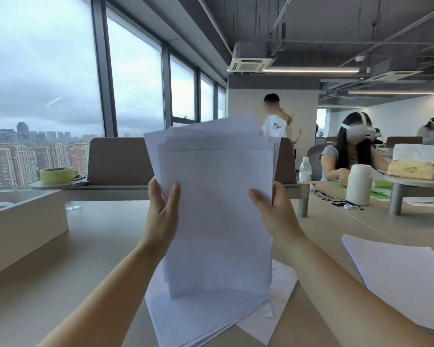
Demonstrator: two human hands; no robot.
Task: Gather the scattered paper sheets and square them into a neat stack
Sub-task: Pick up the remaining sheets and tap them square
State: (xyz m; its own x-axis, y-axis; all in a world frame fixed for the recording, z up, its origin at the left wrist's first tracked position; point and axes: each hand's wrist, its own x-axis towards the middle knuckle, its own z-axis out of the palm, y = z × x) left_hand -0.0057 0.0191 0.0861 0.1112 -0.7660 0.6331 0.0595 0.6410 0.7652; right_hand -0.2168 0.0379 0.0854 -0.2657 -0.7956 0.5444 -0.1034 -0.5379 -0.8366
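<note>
I hold a bundle of white paper sheets (216,196) upright in front of me, above the table. My left hand (162,209) grips its left edge, thumb on the near face. On the right edge my right hand (273,209) grips it the same way. The sheets' top edges are uneven and fanned out. Under the bundle, more loose white sheets (211,319) lie askew on the tan table (90,246). Another stack of white sheets (401,274) lies flat at the right.
A white box (23,221) stands on the table at left. A grey divider (118,159) runs across the back, with a green tape roll (56,175) beside it. At right are a white bottle (359,184), cables, and a seated person wearing a headset (348,151).
</note>
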